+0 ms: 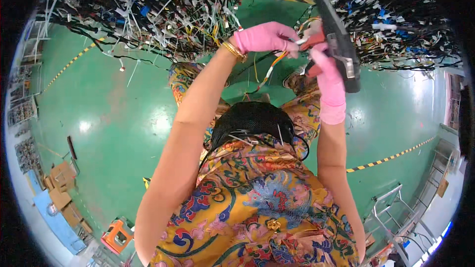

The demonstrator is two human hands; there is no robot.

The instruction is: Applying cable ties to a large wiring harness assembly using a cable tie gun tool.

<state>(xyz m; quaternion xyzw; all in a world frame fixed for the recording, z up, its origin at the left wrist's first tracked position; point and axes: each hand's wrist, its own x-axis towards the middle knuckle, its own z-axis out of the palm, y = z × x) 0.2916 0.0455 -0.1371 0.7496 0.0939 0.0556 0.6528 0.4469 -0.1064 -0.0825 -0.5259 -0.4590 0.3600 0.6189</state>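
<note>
My left hand (264,38), in a pink glove with a gold bracelet at the wrist, is closed in a pinch near the wires. A small white piece (300,42) shows at its fingertips. A bundle of orange, yellow and white wires (269,70) hangs just below those fingers. My right hand (330,76), also gloved in pink, is wrapped around a long black hand tool with red parts (335,27). The tool leans upright beside the left fingertips, one red part close to them. Its exact kind and its working end are hard to make out.
A dense mass of wire harnesses (163,15) with white and blue tags runs across the top. A black pouch (252,121) rests at my lap, cable ties on it. Yellow-black tape (74,64) marks the green floor. An orange object (118,236) and a metal frame (391,202) stand lower down.
</note>
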